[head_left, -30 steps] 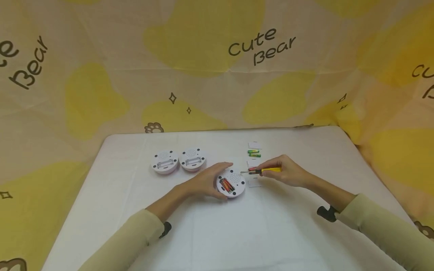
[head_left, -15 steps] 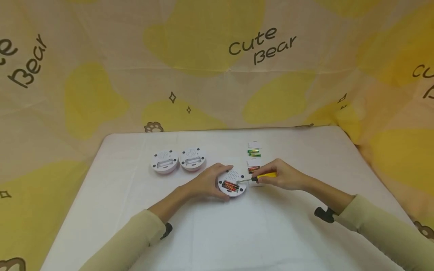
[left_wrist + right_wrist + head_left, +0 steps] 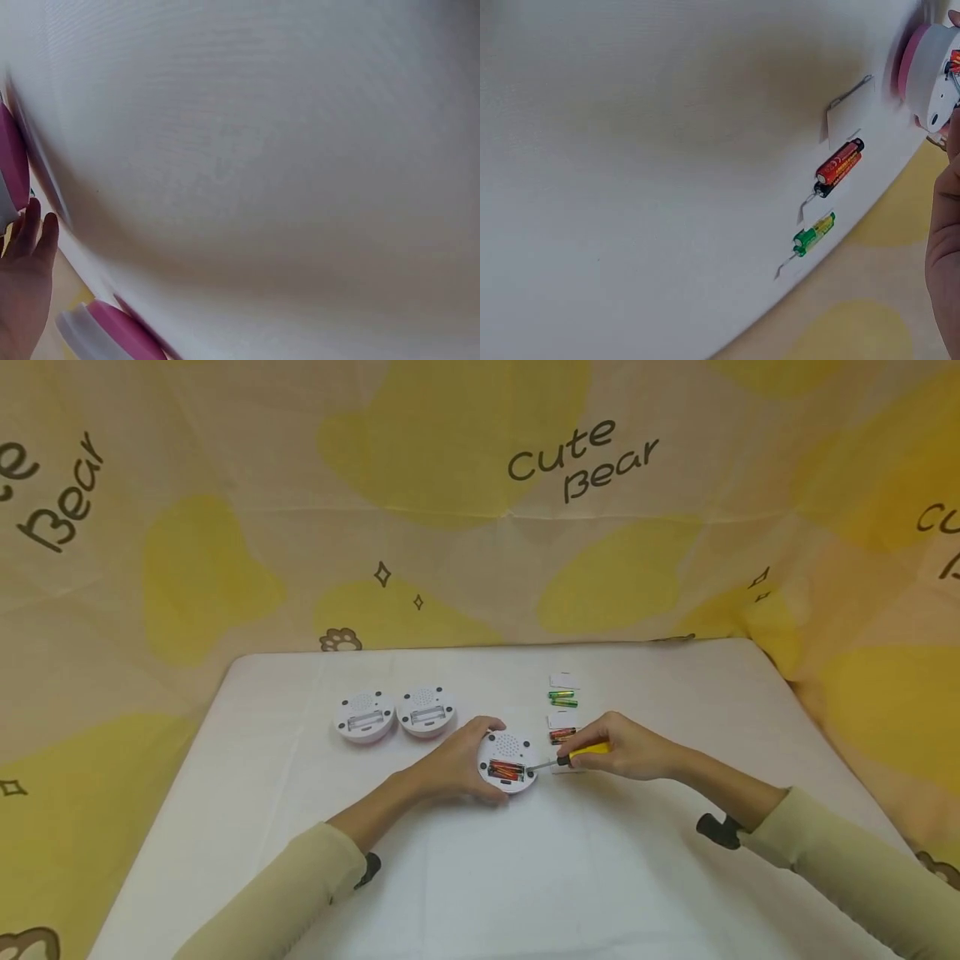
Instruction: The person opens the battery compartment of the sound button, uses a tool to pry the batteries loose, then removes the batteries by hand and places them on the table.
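Note:
My left hand (image 3: pixel 456 766) grips the left side of a round white device (image 3: pixel 508 745), thumb near the front and fingers at the back. Its underside faces up, with a speaker grille, dark feet and two red batteries (image 3: pixel 506 770) lying in an uncovered compartment. My right hand (image 3: pixel 630 748) pinches a screwdriver (image 3: pixel 591 752) by its yellow and black handle. The metal tip meets the device at the right end of the compartment; exact contact is too small to tell. In the right wrist view, the device (image 3: pixel 928 79) shows a pink lower part.
Two similar devices (image 3: pixel 365 720) (image 3: pixel 426 713) with batteryless compartments stand at the back left. Right of centre are white covers (image 3: pixel 564 681), green batteries (image 3: pixel 562 699) and red batteries (image 3: pixel 562 736) in a column. Another cover lies partly behind my right hand. A patterned cloth (image 3: pixel 450 552) hangs behind the table.
The device has turned in my left hand, so its batteries went from slanting to lying nearly crosswise. My right hand brought the screwdriver tip down and nearer, to the compartment's right end.

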A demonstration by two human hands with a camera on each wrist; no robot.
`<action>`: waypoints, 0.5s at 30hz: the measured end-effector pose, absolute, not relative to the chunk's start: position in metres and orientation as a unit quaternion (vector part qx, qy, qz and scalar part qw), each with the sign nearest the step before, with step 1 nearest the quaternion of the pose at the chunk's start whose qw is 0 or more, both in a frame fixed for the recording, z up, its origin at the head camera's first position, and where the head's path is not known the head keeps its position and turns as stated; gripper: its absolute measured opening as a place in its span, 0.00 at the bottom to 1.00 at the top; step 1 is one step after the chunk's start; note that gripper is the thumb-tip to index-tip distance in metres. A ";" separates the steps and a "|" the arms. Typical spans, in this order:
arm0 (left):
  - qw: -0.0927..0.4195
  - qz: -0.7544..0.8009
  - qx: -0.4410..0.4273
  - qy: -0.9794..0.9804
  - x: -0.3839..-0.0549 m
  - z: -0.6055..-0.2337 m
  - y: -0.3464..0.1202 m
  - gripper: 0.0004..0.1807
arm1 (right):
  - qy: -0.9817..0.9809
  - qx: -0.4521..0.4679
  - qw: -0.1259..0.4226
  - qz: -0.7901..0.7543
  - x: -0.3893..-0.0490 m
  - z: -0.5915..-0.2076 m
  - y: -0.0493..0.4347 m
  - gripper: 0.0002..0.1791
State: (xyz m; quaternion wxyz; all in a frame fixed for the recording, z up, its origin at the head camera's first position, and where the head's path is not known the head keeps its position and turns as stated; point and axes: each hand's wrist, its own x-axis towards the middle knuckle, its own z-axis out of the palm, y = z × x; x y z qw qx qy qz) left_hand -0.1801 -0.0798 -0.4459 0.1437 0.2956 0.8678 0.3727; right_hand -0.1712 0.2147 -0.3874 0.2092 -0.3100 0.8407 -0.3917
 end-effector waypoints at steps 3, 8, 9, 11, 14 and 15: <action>0.164 0.391 0.280 0.861 -0.180 -0.446 -0.080 0.58 | 0.840 -0.313 0.207 -0.391 -0.171 -0.389 0.215 0.12; 0.170 0.408 0.278 0.853 -0.181 -0.446 -0.080 0.59 | 0.850 -0.311 0.193 -0.378 -0.171 -0.390 0.213 0.13; 0.166 0.407 0.282 0.853 -0.181 -0.446 -0.080 0.59 | 0.853 -0.310 0.189 -0.375 -0.171 -0.390 0.213 0.13; 0.152 0.401 0.289 0.856 -0.181 -0.446 -0.081 0.59 | 0.857 -0.306 0.184 -0.371 -0.171 -0.390 0.212 0.13; 0.136 0.390 0.298 0.861 -0.181 -0.447 -0.081 0.59 | 0.860 -0.305 0.181 -0.368 -0.171 -0.390 0.211 0.13; 0.133 0.389 0.300 0.861 -0.181 -0.448 -0.081 0.59 | 0.860 -0.304 0.182 -0.367 -0.171 -0.390 0.210 0.12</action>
